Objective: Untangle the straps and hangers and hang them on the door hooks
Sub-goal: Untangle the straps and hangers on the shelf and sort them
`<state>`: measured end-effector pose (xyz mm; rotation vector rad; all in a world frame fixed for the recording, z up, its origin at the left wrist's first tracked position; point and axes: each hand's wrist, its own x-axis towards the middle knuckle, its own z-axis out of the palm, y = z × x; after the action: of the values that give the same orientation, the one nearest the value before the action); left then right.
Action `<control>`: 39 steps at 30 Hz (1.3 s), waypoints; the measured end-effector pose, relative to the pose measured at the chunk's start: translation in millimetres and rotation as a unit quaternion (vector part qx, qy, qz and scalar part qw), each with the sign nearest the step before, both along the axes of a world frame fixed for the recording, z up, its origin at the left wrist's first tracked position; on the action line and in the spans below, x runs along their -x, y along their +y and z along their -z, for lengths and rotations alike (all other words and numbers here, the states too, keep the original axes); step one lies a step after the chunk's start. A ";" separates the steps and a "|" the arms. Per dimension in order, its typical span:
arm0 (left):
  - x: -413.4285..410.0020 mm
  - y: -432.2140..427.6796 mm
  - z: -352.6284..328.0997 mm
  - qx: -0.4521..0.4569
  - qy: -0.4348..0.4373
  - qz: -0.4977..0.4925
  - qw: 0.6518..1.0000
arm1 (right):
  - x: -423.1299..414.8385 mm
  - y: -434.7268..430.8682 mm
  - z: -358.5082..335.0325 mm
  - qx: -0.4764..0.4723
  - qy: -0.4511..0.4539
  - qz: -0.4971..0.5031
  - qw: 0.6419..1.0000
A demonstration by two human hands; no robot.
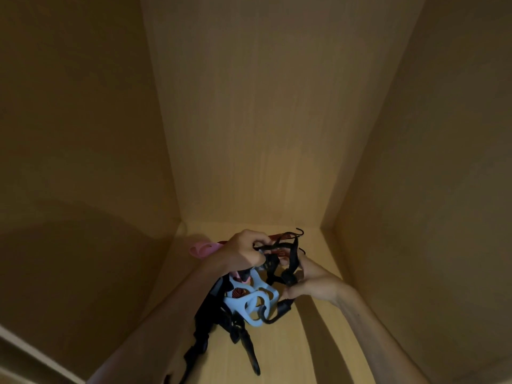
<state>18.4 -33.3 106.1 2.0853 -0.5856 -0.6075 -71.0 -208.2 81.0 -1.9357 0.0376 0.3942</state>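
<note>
Gripping the tangled straps [279, 261] between left hand [241, 256] and right hand [313, 284], both grips closed

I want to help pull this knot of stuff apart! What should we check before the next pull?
1. Both hands on the bundle: ok. The left hand and right hand both pinch black straps.
2. Bundle loose enough to lift apart: not ok. The blue hanger is still caught among the straps.
3. Hook ends clear of fingers: cannot tell. One black hook curls through the blue hanger, below the right hand.
4. Pink hanger free: cannot tell, it is mostly behind the left hand.
5. Door hooks in sight: not ok, none show.
</note>
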 end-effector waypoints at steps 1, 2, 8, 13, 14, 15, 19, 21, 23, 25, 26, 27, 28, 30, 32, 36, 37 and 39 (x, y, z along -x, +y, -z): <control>0.1 2.3 -0.8 -0.001 0.003 0.002 1.000 | 0.7 0.2 0.2 -0.014 -0.005 -0.001 1.000; -0.3 4.8 0.1 0.006 0.005 0.009 1.000 | 0.6 0.5 1.2 -0.022 -0.015 0.007 1.000; 1.6 4.7 -1.5 0.035 -0.004 0.064 0.997 | -3.0 10.8 8.5 0.015 -0.060 0.068 0.996; 1.2 3.7 -8.2 0.058 -0.012 0.099 0.993 | -5.4 17.9 8.5 0.032 -0.073 0.047 0.996; 1.2 4.1 -9.8 0.065 -0.008 0.102 0.993 | -5.5 18.2 8.7 0.021 -0.074 0.048 0.996; 0.4 4.6 -9.5 0.070 0.000 0.100 0.993 | -5.8 17.3 10.1 0.012 -0.069 0.052 0.996; -2.4 8.9 -5.8 0.025 0.038 0.084 0.995 | -6.5 13.3 10.6 0.009 -0.047 0.054 0.997; -2.6 11.0 -1.6 -0.039 0.031 0.079 0.996 | -7.7 9.1 10.2 0.011 -0.072 0.074 0.995; -0.6 11.8 0.0 -0.082 0.006 0.069 0.994 | -7.5 6.5 6.8 0.008 -0.080 0.087 0.993; 0.1 10.3 0.3 -0.084 0.002 0.061 0.995 | -9.1 4.8 4.6 0.019 -0.081 0.082 0.993; 0.5 9.3 0.7 -0.077 0.015 0.057 0.995 | -10.1 4.6 3.1 0.031 -0.085 0.080 0.993; 1.4 8.1 0.5 -0.065 0.033 0.054 0.996 | -11.0 5.1 0.5 0.041 -0.091 0.075 0.992; 2.6 6.1 0.3 -0.046 0.048 0.054 0.996 | -12.2 6.0 -2.9 0.043 -0.099 0.072 0.992; 1.0 -0.5 2.2 -0.010 0.051 0.054 0.997 | -14.4 8.5 -10.7 0.044 -0.118 0.067 0.990; -0.3 -7.8 1.6 0.000 0.025 0.049 0.998 | -15.3 8.3 -18.2 0.059 -0.122 0.067 0.988; -6.2 -12.5 -3.7 -0.006 -0.033 -0.007 0.999 | -14.4 -3.4 -24.7 0.107 -0.088 0.060 0.989; -6.1 -11.5 -4.9 0.001 -0.023 -0.017 1.000 | -14.4 -8.0 -23.9 0.140 -0.081 0.055 0.985; -6.4 -7.7 -5.9 0.004 -0.005 -0.031 1.000 | -13.9 -15.6 -22.2 0.207 -0.072 0.057 0.974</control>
<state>24.8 -41.1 112.0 2.0925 -0.5263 -0.5597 -57.2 -223.8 103.2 -2.3563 0.1451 0.1761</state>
